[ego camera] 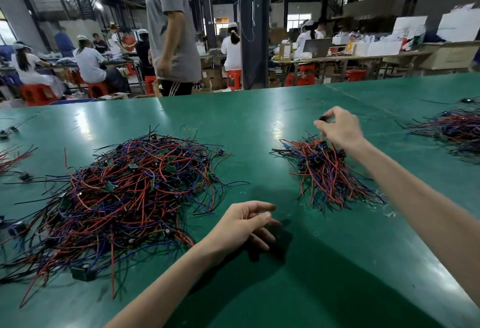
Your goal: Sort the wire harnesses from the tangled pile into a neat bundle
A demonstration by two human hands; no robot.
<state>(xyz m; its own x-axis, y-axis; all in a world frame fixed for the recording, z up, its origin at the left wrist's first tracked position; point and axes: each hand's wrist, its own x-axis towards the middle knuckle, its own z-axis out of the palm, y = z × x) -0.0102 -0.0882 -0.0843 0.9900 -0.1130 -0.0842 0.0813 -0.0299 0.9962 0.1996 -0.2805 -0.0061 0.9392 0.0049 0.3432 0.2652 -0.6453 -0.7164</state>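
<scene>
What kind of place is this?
Probably an electronics assembly workshop: wire harnesses heaped on a green table, and capped workers on red stools at benches behind.

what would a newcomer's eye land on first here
The big tangled pile of red, blue and black wires sprawls over the left of the green table. To its right lies a smaller, tidier bundle, and just above it the right hand pinches a small dark connector. The left hand is open, nearer the viewer, between the two heaps.
</scene>
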